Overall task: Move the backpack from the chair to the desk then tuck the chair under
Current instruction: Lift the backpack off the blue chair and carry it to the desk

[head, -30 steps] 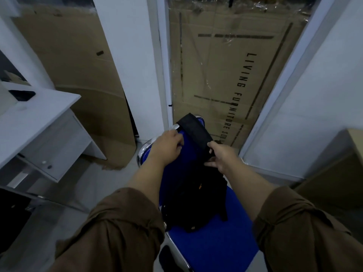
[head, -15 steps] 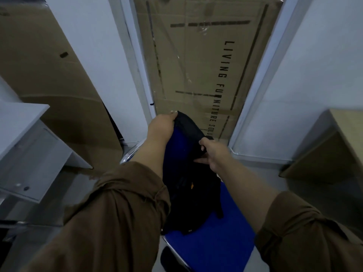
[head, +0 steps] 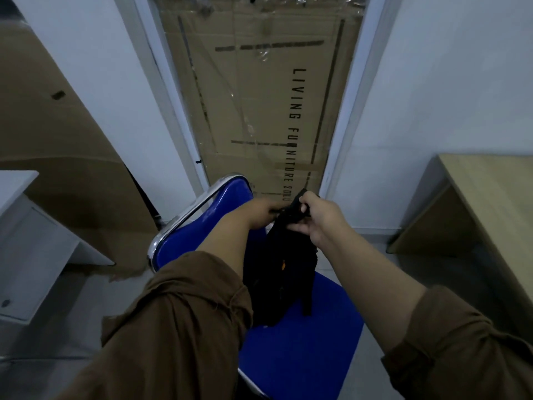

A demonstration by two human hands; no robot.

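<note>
Both hands grip the top of the black backpack, left hand at nine o'clock, right hand at three; the bag stands on the blue chair.

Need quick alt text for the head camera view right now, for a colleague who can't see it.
Both hands, left hand and right hand, grip the top of a black backpack standing on a blue chair. A tall cardboard box leans behind.
</note>
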